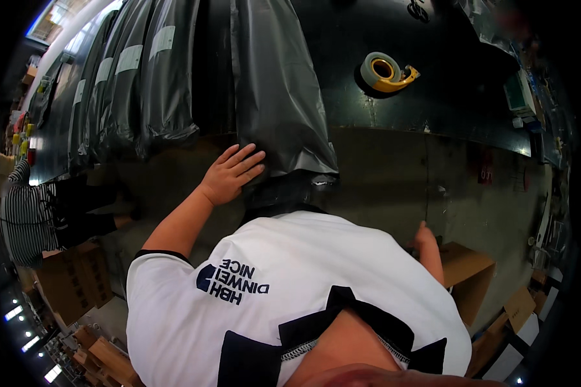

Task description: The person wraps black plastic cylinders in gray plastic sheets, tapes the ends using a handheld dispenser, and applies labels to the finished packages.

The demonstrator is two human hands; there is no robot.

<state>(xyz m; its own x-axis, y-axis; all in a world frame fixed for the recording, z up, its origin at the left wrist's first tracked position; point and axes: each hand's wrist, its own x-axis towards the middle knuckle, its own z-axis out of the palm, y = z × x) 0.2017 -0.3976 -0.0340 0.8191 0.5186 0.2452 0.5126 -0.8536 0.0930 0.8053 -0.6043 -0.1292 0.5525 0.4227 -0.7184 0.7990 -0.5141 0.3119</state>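
A long dark grey plastic bag (281, 84) lies on the dark table, its near end hanging over the front edge toward my body. My left hand (234, 171) rests with fingers stretched out at the left side of that near end, palm down, gripping nothing. Low at my right side is my right hand (424, 237), away from the table and the bag. One finger or thumb points up there; the other fingers are mostly hidden, so I cannot see whether they hold anything.
Several similar grey bags with pale labels (129, 58) lie side by side at the left. A yellow tape dispenser (387, 74) with clear tape sits right of the bag. An open cardboard box (468, 271) stands at my right. A person in a striped top (26, 216) is at far left.
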